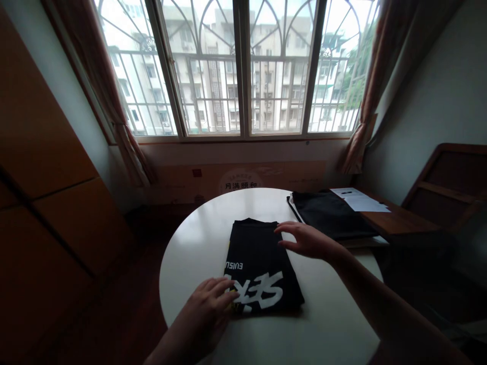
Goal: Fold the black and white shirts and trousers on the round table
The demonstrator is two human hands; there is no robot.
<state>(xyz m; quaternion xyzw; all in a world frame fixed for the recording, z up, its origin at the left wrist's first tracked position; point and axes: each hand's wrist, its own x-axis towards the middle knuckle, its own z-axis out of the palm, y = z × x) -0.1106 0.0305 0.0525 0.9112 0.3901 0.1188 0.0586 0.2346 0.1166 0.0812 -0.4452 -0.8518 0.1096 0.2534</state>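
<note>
A black garment (255, 248), folded into a flat rectangle, lies on the white round table (190, 253). It looks like a T-shirt, with large white lettering and a little yellow print on its lower half. The fingers of my left hand (213, 301) stretch over its lower left edge, covering part of the print. At the upper right corner is my right hand (300, 238), thumb and fingers apart, the fingertips at the cloth's edge. Neither hand grips the cloth, and whether the right fingertips press on it is hard to tell.
Folded dark cloths (327, 213) are stacked on the table's right side. Behind them, white paper (359, 199) lies on a wooden surface beside a wooden chair (449, 177). A barred window (243, 76) with tied curtains is ahead, and a wooden cabinet (45, 203) stands left.
</note>
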